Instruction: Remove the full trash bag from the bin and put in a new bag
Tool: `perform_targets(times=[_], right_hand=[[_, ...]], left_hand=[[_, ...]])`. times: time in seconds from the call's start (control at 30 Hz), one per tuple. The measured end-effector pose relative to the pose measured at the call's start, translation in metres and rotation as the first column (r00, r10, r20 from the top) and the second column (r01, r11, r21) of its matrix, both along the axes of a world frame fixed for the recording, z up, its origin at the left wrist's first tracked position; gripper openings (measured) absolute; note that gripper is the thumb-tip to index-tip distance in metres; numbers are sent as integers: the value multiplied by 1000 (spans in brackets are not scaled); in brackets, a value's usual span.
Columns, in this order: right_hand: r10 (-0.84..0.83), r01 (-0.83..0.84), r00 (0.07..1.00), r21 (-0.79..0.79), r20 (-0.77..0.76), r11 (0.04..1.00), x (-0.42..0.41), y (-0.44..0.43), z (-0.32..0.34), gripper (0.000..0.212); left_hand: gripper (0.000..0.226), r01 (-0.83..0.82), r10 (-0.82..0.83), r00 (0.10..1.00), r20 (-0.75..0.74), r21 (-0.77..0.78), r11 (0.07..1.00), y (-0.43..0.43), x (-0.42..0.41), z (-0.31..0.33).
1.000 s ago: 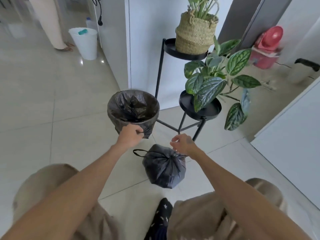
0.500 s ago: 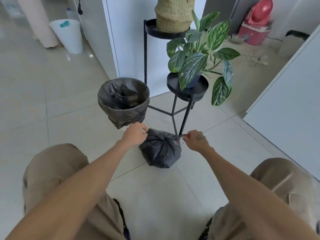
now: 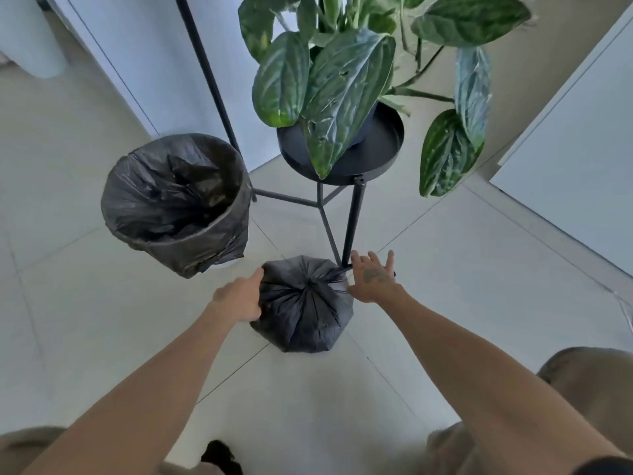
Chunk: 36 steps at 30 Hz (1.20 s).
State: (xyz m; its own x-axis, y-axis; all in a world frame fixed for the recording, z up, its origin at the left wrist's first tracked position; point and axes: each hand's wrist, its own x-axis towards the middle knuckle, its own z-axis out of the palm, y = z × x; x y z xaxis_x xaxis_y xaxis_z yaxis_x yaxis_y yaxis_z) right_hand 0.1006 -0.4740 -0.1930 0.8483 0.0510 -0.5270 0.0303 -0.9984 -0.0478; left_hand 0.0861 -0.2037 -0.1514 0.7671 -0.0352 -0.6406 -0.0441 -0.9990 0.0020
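A full black trash bag (image 3: 303, 305), tied at its top, sits on the tiled floor in the middle of the head view. My left hand (image 3: 241, 296) lies flat against the bag's left side, fingers together. To the bag's right, my right hand (image 3: 373, 277) is spread with its fingers apart and holds nothing. Up and to the left stands the bin (image 3: 178, 204), lined with a fresh black bag folded over its rim.
A black metal plant stand (image 3: 342, 156) with a large-leaved green plant (image 3: 342, 80) rises just behind the tied bag; one stand leg (image 3: 351, 224) comes down beside my right hand. White wall panels stand behind and at right. My knees show at the bottom.
Both hands have let go of the drawstrings they were pulling. My left hand now rests on the bag's side and my right hand has opened. The view has moved closer and lower.
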Motion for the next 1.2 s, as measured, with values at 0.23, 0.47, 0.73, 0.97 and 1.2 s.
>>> perform_targets(times=[0.23,0.47,0.73,0.97,1.2], right_hand=[[-159,221,952,229,-260,948,-29,-11,54,18],[-365,481,861,334,-355,810,-78,-63,232,28],[-734,779,594,465,-330,421,-171,-150,491,28],[-922,797,120,590,-369,-132,-286,-213,620,22],[-898,562,-254,700,-360,-440,-403,-292,669,33]], left_hand=[[24,-48,47,997,-55,-9,999,-19,-10,47],[43,7,-14,1000,-27,-249,968,-83,-29,214],[40,25,-66,995,-72,-459,888,-193,-61,467],[37,231,-275,961,16,-593,771,-319,-93,589],[33,388,-475,876,79,-701,599,-471,-151,657]])
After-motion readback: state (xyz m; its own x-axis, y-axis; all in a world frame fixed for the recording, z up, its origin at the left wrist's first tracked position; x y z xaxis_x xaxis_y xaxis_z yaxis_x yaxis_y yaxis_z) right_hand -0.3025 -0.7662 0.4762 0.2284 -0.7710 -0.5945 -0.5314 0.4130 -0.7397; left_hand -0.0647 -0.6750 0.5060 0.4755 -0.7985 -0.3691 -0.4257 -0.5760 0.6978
